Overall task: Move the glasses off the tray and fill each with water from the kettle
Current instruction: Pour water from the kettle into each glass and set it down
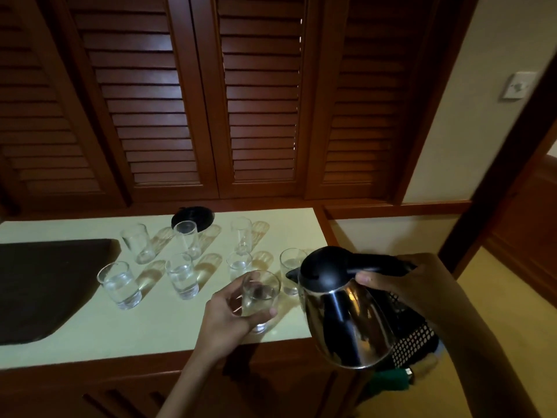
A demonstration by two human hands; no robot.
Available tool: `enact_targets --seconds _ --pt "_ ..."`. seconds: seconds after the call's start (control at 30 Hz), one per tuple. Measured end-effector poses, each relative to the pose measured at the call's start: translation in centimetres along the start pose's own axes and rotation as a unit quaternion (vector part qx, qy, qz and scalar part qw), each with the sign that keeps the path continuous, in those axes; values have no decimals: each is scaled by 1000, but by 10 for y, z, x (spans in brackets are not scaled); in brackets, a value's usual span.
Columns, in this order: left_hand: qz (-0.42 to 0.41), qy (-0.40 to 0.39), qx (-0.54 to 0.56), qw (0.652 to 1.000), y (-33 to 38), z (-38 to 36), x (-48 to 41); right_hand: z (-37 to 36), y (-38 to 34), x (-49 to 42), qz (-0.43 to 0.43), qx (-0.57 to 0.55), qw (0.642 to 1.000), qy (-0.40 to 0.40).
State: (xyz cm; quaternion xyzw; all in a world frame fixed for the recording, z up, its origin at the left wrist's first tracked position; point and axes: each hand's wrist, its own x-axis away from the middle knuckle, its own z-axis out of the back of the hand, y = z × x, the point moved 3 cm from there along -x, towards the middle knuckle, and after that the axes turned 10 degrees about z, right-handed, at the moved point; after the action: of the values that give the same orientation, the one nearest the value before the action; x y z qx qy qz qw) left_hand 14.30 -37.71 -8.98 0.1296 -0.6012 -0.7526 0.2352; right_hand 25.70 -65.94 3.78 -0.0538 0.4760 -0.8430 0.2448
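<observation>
The left hand [232, 312] curls around a glass [260, 292] near the counter's [150, 327] front edge. The right hand [404, 285] grips the kettle [346, 321] by its black handle, with the spout just beside that glass. Seven more glasses [180, 276] stand on the counter, all off the dark tray [39, 285] and to its right.

We face dark reddish louvered shutters [259, 95], with slivers of light at one seam. Below them runs a pale countertop [168, 333] edged in wood. To our right we see a cream wall [470, 101] with a switch plate [519, 86], a dark door frame [494, 188] and a yellowish floor [488, 285].
</observation>
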Motion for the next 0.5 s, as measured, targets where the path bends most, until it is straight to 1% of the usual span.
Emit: enact_targets --seconds 0.13,0.3,0.4,0.5 --pt "8 9 18 1000 35 9 -14 11 11 5 -29 -40 998 28" --pt "-7 10 14 1000 96 8 -66 22 23 2 -62 -57 995 51" --pt "-3 1 13 1000 112 -2 -109 26 26 -4 -61 -60 995 56" --pt "-9 -1 -28 1000 115 -20 -148 29 27 -9 -57 -48 995 61"
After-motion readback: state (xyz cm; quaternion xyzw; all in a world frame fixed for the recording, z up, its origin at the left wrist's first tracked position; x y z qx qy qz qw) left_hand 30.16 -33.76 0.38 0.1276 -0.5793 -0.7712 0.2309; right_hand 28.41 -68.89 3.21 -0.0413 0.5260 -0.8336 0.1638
